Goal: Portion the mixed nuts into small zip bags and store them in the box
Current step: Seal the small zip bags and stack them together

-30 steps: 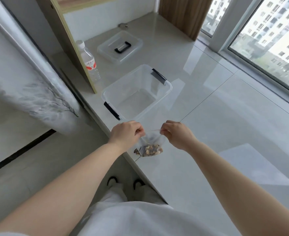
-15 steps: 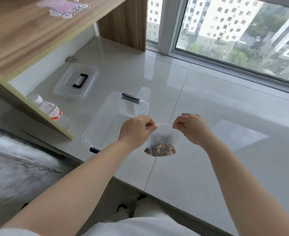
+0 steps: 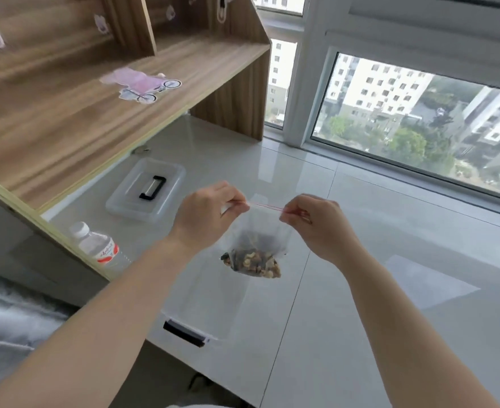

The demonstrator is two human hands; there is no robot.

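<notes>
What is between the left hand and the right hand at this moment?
In the head view, the red zip strip of the small bag of nuts stretches between the left hand and the right hand; each pinches one end.

The wooden shelf (image 3: 95,119) overhangs the far left, walling in the lid (image 3: 145,191) and bottle (image 3: 101,248). To the right, the white sill (image 3: 390,290) lies open up to the window (image 3: 419,128).

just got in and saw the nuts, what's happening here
A person holds a small clear zip bag of mixed nuts in the air, the left hand and right hand each pinching an end of its red zip strip. Below it stands the open clear plastic box with black handles; its clear lid lies apart near a water bottle.
</notes>
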